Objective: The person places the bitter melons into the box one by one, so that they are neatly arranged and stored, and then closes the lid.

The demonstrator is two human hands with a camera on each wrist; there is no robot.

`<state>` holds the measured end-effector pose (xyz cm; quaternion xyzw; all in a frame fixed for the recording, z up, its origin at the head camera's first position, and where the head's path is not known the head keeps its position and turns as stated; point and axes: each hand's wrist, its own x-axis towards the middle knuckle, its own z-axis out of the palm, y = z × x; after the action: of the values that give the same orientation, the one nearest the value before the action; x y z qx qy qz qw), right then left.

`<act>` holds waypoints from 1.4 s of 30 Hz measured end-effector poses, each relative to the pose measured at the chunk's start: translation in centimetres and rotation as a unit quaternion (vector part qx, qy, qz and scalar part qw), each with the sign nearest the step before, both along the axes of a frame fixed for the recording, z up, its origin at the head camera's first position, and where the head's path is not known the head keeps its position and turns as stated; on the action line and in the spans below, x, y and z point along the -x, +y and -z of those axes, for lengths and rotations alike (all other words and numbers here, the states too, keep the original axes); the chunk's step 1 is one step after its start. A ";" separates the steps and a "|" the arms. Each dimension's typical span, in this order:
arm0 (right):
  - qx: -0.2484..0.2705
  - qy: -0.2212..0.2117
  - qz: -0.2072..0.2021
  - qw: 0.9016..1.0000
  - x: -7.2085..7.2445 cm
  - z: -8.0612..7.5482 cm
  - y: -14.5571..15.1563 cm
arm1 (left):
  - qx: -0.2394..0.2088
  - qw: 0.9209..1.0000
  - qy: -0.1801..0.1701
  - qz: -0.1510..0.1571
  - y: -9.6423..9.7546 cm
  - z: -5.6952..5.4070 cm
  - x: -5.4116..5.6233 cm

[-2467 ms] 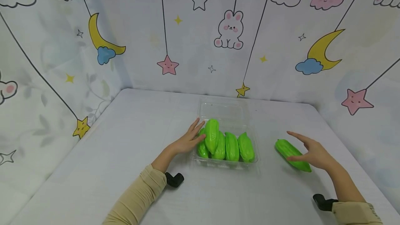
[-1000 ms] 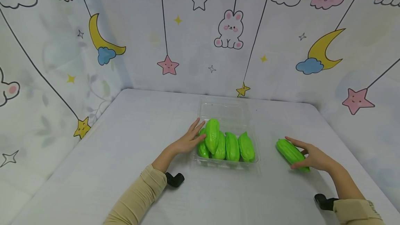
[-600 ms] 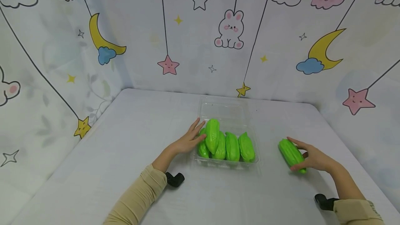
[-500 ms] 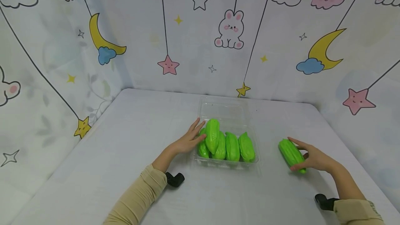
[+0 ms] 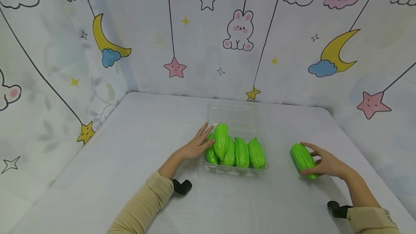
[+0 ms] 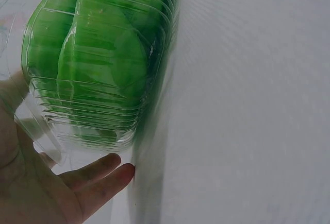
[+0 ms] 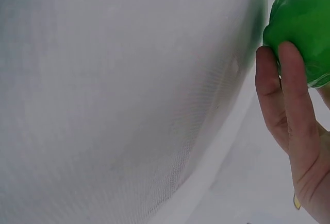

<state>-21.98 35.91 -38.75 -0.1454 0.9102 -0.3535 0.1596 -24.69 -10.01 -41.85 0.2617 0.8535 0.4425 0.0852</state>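
Note:
A clear plastic box (image 5: 234, 169) with its lid (image 5: 232, 113) flipped back stands mid-table. Inside are several bright green, ridged, gourd-like vegetables (image 5: 241, 152), one of them (image 5: 221, 142) lying on top of others. At the box's left side is my left hand (image 5: 194, 147), fingers spread, thumb by the top gourd; the left wrist view shows its fingers (image 6: 98, 180) along the clear wall. To the right of the box, my right hand (image 5: 328, 161) grips a single green gourd (image 5: 302, 159) between thumb and fingers. Its fingers (image 7: 296, 90) lie against the gourd's side in the right wrist view.
The white-covered table (image 5: 146, 118) reaches back to a cartoon-printed cloth wall (image 5: 208, 39). Black devices (image 5: 182, 187) are on both wrists, below tan sleeves (image 5: 144, 205).
The right hand came down from hovering with spread fingers and took hold of the single gourd. That gourd has turned a little and shifted slightly right. The left hand has stayed put.

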 end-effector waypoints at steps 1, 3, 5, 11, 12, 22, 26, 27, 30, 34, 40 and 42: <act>0.001 0.004 0.002 1.000 0.0 -0.1 -0.1 | 0.000 1.000 0.000 0.000 0.0 0.0 0.0; 0.001 0.011 0.005 1.000 0.0 -0.2 -0.1 | 0.000 1.000 0.001 -0.001 0.0 0.0 0.0; 0.002 0.014 0.008 1.000 -0.1 -0.3 -0.2 | 0.001 1.000 0.001 -0.001 0.0 0.0 0.1; 0.005 0.029 0.018 0.999 -0.2 -0.5 -0.5 | 0.003 1.000 0.007 -0.002 0.0 0.1 0.0; 0.005 0.033 0.019 0.999 -0.2 -0.6 -0.5 | 0.003 1.000 0.008 -0.003 0.0 0.1 0.0; -0.005 0.065 0.026 0.998 -0.3 -1.8 -1.8 | 0.006 1.000 0.005 -0.007 -0.1 0.2 0.0; -0.006 0.067 0.024 0.997 -0.4 -2.1 -2.3 | 0.002 1.000 0.003 -0.006 0.0 0.0 -0.1; -0.007 0.068 0.024 0.997 -0.4 -2.2 -2.4 | 0.002 1.000 0.002 -0.005 0.0 0.0 -0.1; -0.013 0.073 0.023 0.997 -0.5 -2.5 -2.9 | -0.001 1.000 -0.001 -0.004 0.0 -0.1 -0.2; -0.027 0.085 0.020 0.996 -0.7 -2.8 -3.5 | -0.003 1.000 0.003 -0.004 0.0 -0.1 -0.1; -0.045 0.108 0.018 0.993 -1.0 -3.4 -4.6 | -0.004 1.000 0.003 -0.003 0.0 -0.1 -0.1; -0.049 0.112 0.019 0.992 -1.0 -3.6 -5.0 | -0.003 1.000 0.003 -0.002 0.0 -0.1 -0.1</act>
<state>-20.93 30.95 -35.19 -0.1585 0.9412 -0.2929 0.0568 -24.60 -9.97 -41.71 0.2612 0.8529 0.4446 0.0810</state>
